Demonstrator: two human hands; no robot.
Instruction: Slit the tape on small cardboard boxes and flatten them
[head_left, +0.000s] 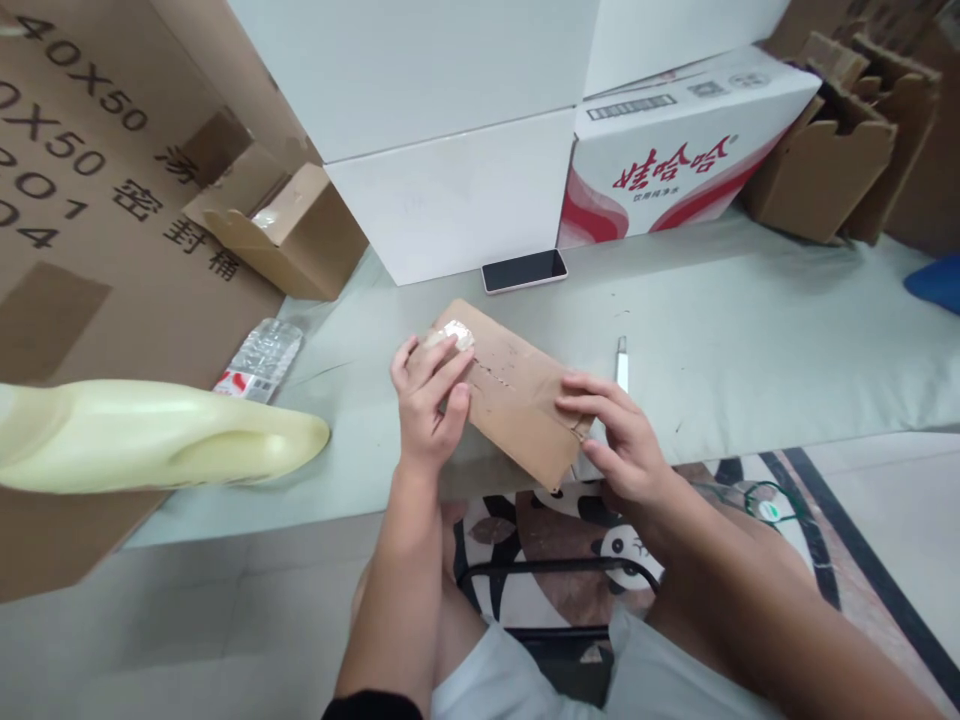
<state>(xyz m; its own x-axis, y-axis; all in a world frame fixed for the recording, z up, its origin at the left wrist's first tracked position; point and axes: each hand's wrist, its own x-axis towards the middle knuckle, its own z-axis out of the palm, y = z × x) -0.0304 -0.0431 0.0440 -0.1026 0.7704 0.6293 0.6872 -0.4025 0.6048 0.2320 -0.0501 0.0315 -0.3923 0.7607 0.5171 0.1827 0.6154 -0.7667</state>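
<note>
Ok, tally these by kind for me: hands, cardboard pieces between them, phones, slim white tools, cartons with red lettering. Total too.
Left hand and right hand: 2
Cardboard piece: 1
Phone: 1
Slim white tool: 1
Red-lettered carton: 1
Total: 6

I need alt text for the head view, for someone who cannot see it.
A person's left hand and right hand are on opposite ends of a brown cardboard piece at the near edge of a cloth-covered table. A phone lies beyond it, in front of white cartons, and a slim white tool near the right hand.
</note>
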